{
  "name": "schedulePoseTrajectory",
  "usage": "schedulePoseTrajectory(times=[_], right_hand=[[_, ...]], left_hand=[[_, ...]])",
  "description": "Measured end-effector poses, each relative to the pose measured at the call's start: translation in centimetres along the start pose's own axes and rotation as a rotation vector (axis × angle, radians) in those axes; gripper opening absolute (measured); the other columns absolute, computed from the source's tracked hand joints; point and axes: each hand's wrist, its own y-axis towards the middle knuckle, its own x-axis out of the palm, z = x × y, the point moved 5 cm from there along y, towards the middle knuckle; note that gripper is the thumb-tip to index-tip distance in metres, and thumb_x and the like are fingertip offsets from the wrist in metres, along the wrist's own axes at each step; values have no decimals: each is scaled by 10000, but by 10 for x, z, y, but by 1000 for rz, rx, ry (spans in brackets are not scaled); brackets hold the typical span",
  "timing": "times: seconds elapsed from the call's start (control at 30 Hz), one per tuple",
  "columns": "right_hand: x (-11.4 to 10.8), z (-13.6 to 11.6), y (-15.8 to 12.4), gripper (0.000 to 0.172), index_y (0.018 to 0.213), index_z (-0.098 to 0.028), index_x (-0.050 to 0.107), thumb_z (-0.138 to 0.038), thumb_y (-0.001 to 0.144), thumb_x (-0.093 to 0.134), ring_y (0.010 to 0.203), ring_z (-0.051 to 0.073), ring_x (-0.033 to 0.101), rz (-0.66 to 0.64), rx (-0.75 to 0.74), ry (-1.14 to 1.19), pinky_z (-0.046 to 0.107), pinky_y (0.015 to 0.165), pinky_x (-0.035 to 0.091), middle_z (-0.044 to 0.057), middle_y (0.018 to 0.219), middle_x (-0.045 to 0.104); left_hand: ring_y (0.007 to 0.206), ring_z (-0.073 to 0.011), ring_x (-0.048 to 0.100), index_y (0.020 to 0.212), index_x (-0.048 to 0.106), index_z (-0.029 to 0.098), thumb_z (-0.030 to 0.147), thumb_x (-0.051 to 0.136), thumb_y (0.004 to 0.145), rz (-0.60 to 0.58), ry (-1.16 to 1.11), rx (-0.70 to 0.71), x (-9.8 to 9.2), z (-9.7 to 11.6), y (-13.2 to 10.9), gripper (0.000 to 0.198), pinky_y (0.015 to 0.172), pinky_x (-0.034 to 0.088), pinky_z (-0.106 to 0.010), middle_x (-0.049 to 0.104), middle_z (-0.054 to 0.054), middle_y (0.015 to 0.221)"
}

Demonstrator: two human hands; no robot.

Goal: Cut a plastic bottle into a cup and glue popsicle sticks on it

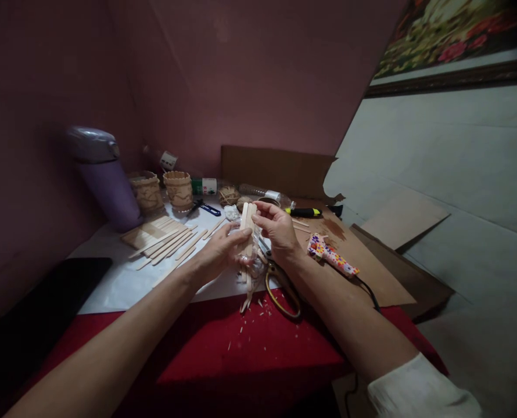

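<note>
Near the middle of the table, my left hand (219, 249) grips a clear plastic piece (247, 254), perhaps part of a bottle, with upright wooden craft sticks (246, 216) along its side. The fingers of my right hand (279, 231) pinch a craft stick at the top right of this row. Whether the sticks are stuck to the plastic cannot be made out. Just below my right hand lie scissors (280, 296) with gold-coloured handles. Cut stick pieces (247, 284) and small splinters are scattered below the plastic piece.
Loose craft sticks (167, 241) lie on white paper at left, by a purple tumbler (110, 191) and two decorated cups (178, 191). A flower-patterned glue gun (331, 255) with a cord rests on brown board at right. Behind are a twine ball (229, 194) and a yellow-black cutter (306, 212).
</note>
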Motion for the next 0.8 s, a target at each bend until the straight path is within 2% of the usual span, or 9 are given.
schedulePoseTrajectory(times=[0.13, 0.3, 0.6, 0.8], right_hand=[[2, 0, -1, 364, 900, -202, 668, -253, 552, 763, 642, 107, 449, 4, -9, 2, 227, 514, 321, -21, 758, 565], [4, -1, -2, 381, 928, -204, 665, -257, 563, 758, 673, 119, 474, -5, -22, -1, 233, 532, 333, -19, 767, 562], [6, -2, 0, 376, 945, -197, 669, -238, 584, 768, 672, 112, 497, -30, -65, 12, 226, 538, 373, -32, 740, 568], [1, -4, 4, 369, 1041, -227, 647, -282, 686, 733, 754, 138, 563, -68, -159, 11, 266, 612, 457, 0, 862, 616]], left_hand=[[624, -156, 614, 1111, 525, 159, 344, 776, 766, -18, -8, 0, 2, 1, 0, 465, 540, 475, -272, 606, -36, 815], [589, -148, 596, 1111, 535, 158, 321, 807, 708, 26, -12, 1, 2, 2, 0, 512, 513, 454, -261, 597, -19, 774], [576, -141, 596, 1020, 507, 163, 327, 808, 684, 78, 34, 37, -2, 3, 1, 480, 509, 499, -280, 607, -23, 800], [615, -145, 625, 1122, 482, 181, 311, 818, 681, 143, 3, 111, -10, 8, 2, 570, 534, 546, -288, 651, -42, 864]])
